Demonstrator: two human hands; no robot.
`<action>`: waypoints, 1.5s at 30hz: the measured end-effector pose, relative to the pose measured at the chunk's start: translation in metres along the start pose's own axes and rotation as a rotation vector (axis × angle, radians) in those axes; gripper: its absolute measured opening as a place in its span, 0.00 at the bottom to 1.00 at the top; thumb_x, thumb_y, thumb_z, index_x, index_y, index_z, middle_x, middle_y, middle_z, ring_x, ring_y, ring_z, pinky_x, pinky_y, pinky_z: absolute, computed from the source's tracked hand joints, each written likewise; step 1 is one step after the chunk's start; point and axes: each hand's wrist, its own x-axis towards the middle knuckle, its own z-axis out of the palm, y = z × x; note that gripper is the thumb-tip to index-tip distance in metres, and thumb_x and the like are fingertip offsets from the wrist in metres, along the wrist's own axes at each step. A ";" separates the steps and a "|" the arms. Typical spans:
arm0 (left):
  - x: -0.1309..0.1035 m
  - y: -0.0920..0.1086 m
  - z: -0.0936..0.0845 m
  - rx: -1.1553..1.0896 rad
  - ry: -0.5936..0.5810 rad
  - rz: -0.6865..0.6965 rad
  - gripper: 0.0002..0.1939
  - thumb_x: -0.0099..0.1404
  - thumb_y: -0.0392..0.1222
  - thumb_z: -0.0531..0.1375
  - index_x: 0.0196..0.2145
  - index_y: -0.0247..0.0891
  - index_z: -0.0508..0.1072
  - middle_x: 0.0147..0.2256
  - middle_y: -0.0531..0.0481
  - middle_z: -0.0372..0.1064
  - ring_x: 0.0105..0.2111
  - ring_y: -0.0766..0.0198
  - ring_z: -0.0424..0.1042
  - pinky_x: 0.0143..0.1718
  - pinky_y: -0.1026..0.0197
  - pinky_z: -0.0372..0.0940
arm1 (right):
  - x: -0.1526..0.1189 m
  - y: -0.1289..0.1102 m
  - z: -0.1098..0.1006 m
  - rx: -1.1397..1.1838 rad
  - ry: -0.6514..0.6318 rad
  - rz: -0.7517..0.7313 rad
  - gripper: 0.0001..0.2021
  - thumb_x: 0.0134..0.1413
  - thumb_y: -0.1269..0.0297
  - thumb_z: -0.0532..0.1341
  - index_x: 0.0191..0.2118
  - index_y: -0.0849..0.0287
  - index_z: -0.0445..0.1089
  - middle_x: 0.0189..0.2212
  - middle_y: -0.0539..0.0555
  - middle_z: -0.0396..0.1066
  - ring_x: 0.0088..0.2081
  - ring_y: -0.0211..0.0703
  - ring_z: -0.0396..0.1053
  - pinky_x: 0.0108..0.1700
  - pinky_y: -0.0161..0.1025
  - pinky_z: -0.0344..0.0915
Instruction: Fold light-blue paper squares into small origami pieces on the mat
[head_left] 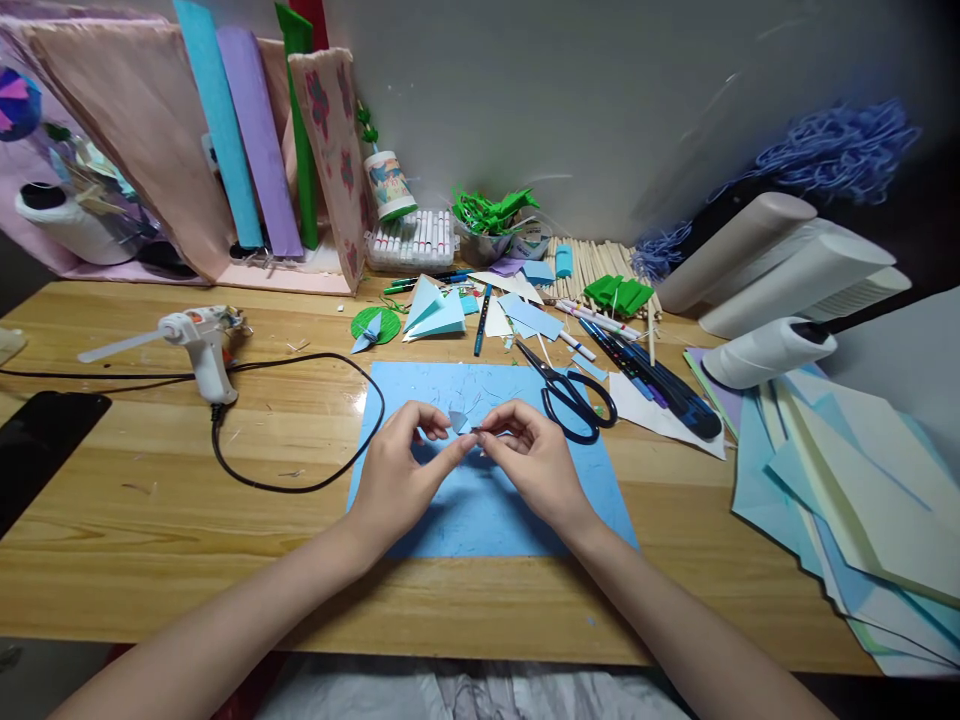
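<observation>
Seen from the head camera, both hands meet over the large light-blue paper sheet [487,500] that lies flat on the pale wooden table [150,500]. The left hand [397,475] and the right hand [529,460] each pinch one side of a tiny folded pale-blue paper piece [458,421], held just above the upper middle of the sheet; on both hands thumb and forefinger are drawn nearly together on the paper, the other fingers curled loosely behind. The piece is small and partly hidden by the fingertips, so its exact shape cannot be told. By my reading this is a fine folding or creasing step on a miniature paper model, and the next move calls for a steady, light pinch, the fingertips sliding along the edge without crushing the small flaps. Just beyond the sheet's right upper corner lie black-handled scissors [574,398], blades pointing away. To the left of the sheet a white hot-glue gun [201,345] stands on the table, its black cord [300,480] looping round to touch the sheet's left edge. Beyond the sheet's far edge lie folded blue paper shapes [433,312] and a green paper disc [377,324]. To the right of the sheet a loose stack of pale blue and cream paper sheets [847,500] spreads out.
</observation>
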 end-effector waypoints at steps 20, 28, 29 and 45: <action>0.012 -0.002 -0.011 -0.621 -0.447 -0.395 0.10 0.56 0.46 0.60 0.29 0.35 0.70 0.31 0.48 0.68 0.33 0.64 0.67 0.38 0.61 0.62 | 0.011 -0.002 -0.013 0.481 -0.303 0.276 0.15 0.39 0.65 0.67 0.29 0.57 0.58 0.25 0.45 0.62 0.26 0.31 0.61 0.30 0.30 0.57; 0.014 0.005 -0.020 -0.219 -0.514 0.041 0.11 0.60 0.42 0.56 0.41 0.44 0.71 0.40 0.48 0.66 0.41 0.62 0.65 0.41 0.60 0.61 | 0.013 -0.004 -0.021 0.378 -0.440 0.338 0.13 0.41 0.65 0.66 0.31 0.59 0.61 0.23 0.45 0.64 0.24 0.31 0.61 0.29 0.29 0.55; 0.015 0.004 -0.020 -0.235 -0.528 0.041 0.10 0.60 0.42 0.56 0.39 0.43 0.72 0.38 0.48 0.66 0.40 0.62 0.65 0.40 0.60 0.61 | 0.012 -0.003 -0.021 0.383 -0.445 0.343 0.12 0.41 0.65 0.66 0.31 0.59 0.62 0.22 0.45 0.63 0.24 0.30 0.61 0.29 0.29 0.55; 0.013 -0.002 -0.012 -0.720 -0.545 -0.414 0.06 0.56 0.41 0.60 0.29 0.36 0.69 0.28 0.54 0.60 0.28 0.70 0.61 0.30 0.66 0.62 | 0.005 -0.016 -0.021 -0.286 -0.301 -0.329 0.05 0.49 0.67 0.61 0.35 0.55 0.71 0.33 0.53 0.66 0.39 0.43 0.64 0.46 0.43 0.59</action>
